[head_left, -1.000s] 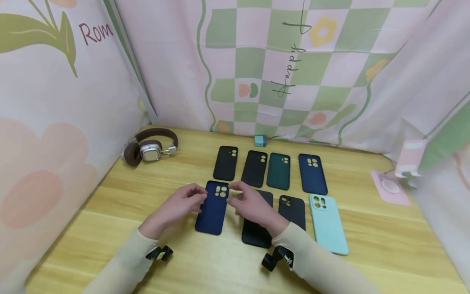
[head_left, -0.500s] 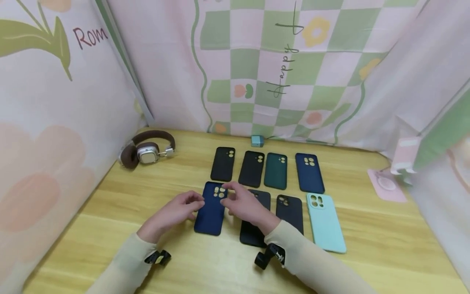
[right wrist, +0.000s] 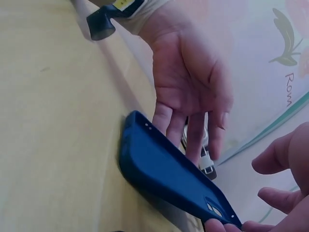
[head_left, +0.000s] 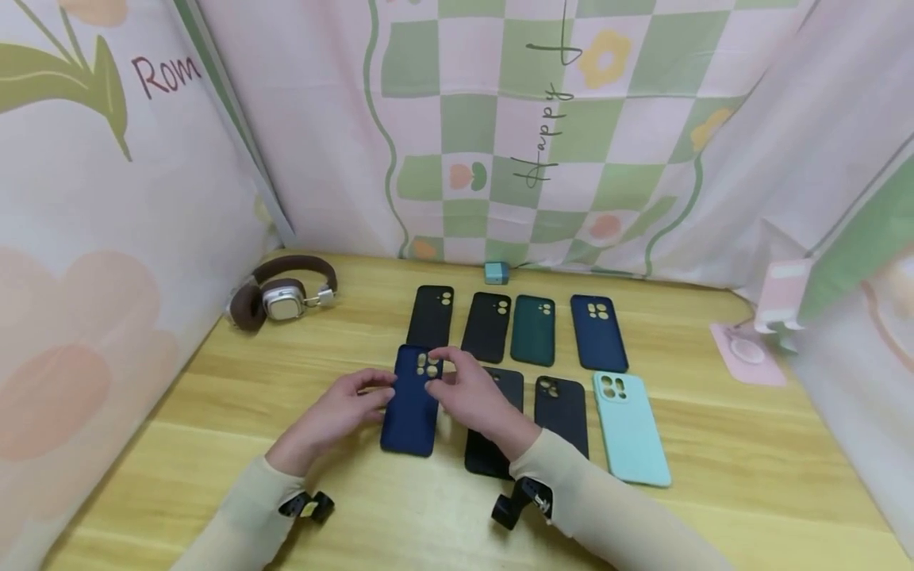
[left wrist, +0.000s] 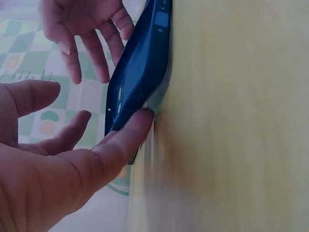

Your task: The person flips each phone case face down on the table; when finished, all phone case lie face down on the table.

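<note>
Cream long sleeves [head_left: 600, 507], black wrist-mounted cameras [head_left: 517, 501].

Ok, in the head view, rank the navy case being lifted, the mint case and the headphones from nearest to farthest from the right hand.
1. Navy case: touching the right hand, on its left.
2. Mint case: front row, far right.
3. Headphones: back left corner.

Navy phone case [head_left: 411, 400], far end tilted off table.

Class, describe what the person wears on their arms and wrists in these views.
Both arms wear long cream sleeves reaching the wrists. A small black camera mount sits at the left wrist, another black mount at the right. The left hand and right hand are bare.
</note>
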Action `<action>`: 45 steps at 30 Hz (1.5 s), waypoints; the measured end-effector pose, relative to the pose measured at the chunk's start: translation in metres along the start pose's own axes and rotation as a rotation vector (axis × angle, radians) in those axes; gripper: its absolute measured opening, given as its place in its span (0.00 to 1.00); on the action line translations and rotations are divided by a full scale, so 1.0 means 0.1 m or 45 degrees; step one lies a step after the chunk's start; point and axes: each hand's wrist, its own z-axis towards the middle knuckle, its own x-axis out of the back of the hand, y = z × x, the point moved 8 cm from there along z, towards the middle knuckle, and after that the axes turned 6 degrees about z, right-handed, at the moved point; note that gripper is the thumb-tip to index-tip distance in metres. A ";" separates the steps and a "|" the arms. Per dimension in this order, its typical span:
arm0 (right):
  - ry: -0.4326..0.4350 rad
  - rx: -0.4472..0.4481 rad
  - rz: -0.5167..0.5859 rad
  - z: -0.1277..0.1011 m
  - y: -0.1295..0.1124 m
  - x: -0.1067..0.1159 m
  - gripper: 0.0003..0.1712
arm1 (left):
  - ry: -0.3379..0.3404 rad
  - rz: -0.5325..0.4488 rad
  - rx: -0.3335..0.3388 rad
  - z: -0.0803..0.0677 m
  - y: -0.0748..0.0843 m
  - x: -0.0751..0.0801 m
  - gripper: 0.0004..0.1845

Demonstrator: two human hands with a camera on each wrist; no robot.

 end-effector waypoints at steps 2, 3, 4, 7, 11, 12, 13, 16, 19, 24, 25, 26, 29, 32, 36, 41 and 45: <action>0.016 0.014 0.003 -0.02 -0.02 0.00 0.25 | -0.001 -0.012 -0.010 -0.01 0.01 0.00 0.23; 0.026 0.020 0.005 -0.04 -0.04 0.01 0.24 | -0.003 -0.024 -0.017 -0.01 0.02 0.01 0.23; 0.035 0.029 0.009 -0.05 -0.05 0.02 0.24 | -0.002 -0.036 -0.020 -0.02 0.02 0.01 0.23; 0.060 0.051 0.034 -0.07 -0.10 0.05 0.23 | 0.023 -0.071 -0.031 -0.04 0.05 0.04 0.22; 0.092 0.098 0.079 -0.10 -0.14 0.10 0.22 | 0.083 -0.138 -0.074 -0.06 0.11 0.08 0.20; 0.094 0.104 0.101 -0.10 -0.15 0.11 0.22 | 0.099 -0.149 -0.087 -0.06 0.13 0.10 0.20; 0.092 0.108 0.124 -0.11 -0.15 0.11 0.23 | 0.110 -0.169 -0.098 -0.06 0.14 0.10 0.20; 0.078 0.107 0.179 -0.12 -0.15 0.08 0.23 | 0.115 -0.209 -0.133 -0.07 0.18 0.10 0.20; 0.061 0.094 0.231 -0.12 -0.14 0.02 0.26 | 0.071 -0.228 -0.170 -0.08 0.21 0.06 0.20; 0.018 0.093 0.335 -0.13 -0.11 -0.09 0.35 | -0.043 -0.211 -0.222 -0.13 0.26 -0.05 0.20; 0.011 0.098 0.354 -0.13 -0.11 -0.10 0.36 | -0.065 -0.200 -0.237 -0.14 0.28 -0.07 0.20; 0.009 0.105 0.359 -0.13 -0.11 -0.11 0.36 | -0.090 -0.195 -0.252 -0.15 0.29 -0.10 0.20; 0.032 0.133 0.333 -0.13 -0.13 -0.11 0.35 | -0.176 -0.185 -0.310 -0.17 0.33 -0.20 0.21; 0.068 0.163 0.239 -0.14 -0.16 -0.09 0.31 | -0.231 -0.121 -0.362 -0.17 0.36 -0.29 0.22; 0.127 0.184 0.140 -0.14 -0.16 -0.06 0.27 | -0.210 -0.001 -0.383 -0.16 0.36 -0.35 0.19; 0.206 0.171 0.170 -0.13 -0.15 0.00 0.26 | -0.136 0.030 -0.354 -0.13 0.32 -0.30 0.14; 0.229 0.158 0.225 -0.13 -0.16 0.04 0.22 | -0.006 0.088 -0.297 -0.09 0.25 -0.19 0.12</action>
